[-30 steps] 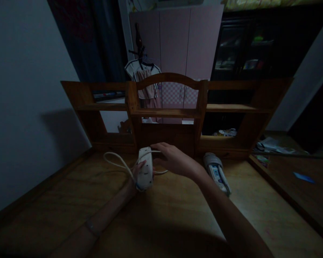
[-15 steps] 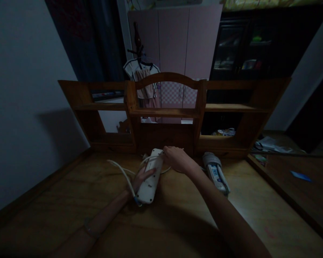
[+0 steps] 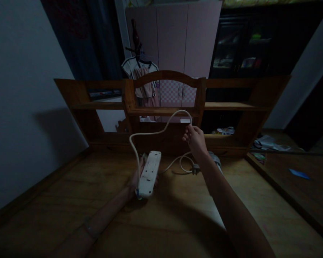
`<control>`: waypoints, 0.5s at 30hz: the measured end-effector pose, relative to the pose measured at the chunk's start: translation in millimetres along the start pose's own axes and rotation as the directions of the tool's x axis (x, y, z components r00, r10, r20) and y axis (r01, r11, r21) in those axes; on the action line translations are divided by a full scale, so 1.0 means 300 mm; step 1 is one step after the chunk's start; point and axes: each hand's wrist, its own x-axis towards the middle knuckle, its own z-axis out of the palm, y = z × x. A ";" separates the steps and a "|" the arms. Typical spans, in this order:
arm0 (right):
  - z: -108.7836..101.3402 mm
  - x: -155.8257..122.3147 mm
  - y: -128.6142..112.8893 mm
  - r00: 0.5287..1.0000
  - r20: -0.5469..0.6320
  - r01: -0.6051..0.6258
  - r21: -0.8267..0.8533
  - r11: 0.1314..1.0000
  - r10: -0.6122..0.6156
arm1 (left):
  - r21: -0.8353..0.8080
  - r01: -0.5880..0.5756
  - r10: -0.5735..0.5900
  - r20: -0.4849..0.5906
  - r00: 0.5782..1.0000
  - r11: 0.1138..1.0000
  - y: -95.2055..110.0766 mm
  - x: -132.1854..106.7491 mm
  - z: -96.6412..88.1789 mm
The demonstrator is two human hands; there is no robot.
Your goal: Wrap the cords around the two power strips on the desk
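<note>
A white power strip (image 3: pixel 150 172) is tilted above the wooden desktop, its screwed back face toward me. My left hand (image 3: pixel 137 176) wraps round it from the left and beneath, most fingers hidden behind it. From its near end a white cord (image 3: pixel 148 134) rises and arcs to the right. Higher up, my right hand (image 3: pixel 195 139) is closed on that cord, thumb and fingers pinching it. The cord's loose part loops down to a plug (image 3: pixel 195 170) lying on the desk beneath my right forearm.
Behind my right forearm lies a second power strip with a grey cord wound round it (image 3: pixel 214 157), mostly hidden. A wooden shelf unit (image 3: pixel 164 111) spans the back of the desk (image 3: pixel 97 200). A raised edge (image 3: pixel 280 193) runs along the right, with a blue packet (image 3: pixel 299 174) beyond.
My right hand has moved up and right, drawing the cord into a raised arc off the power strip. The plug now shows on the desk. My left hand still holds the strip.
</note>
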 end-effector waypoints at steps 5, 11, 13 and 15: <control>-0.032 0.037 -0.002 0.988 -0.086 -0.102 0.288 0.952 0.132 | -0.028 -0.135 0.135 0.001 0.991 0.990 0.058 -0.024 -0.032; -0.024 0.037 0.007 0.969 -0.113 -0.171 0.343 0.924 0.221 | -0.030 -0.098 0.099 0.023 0.995 0.995 0.061 -0.041 -0.026; -0.021 0.036 0.008 0.965 -0.119 -0.181 0.344 0.921 0.235 | 0.006 -0.078 0.078 0.010 0.997 0.997 0.045 -0.043 -0.022; -0.022 0.036 0.011 0.961 -0.121 -0.195 0.334 0.922 0.247 | 0.047 -0.055 0.055 0.005 0.998 0.997 0.029 -0.043 -0.022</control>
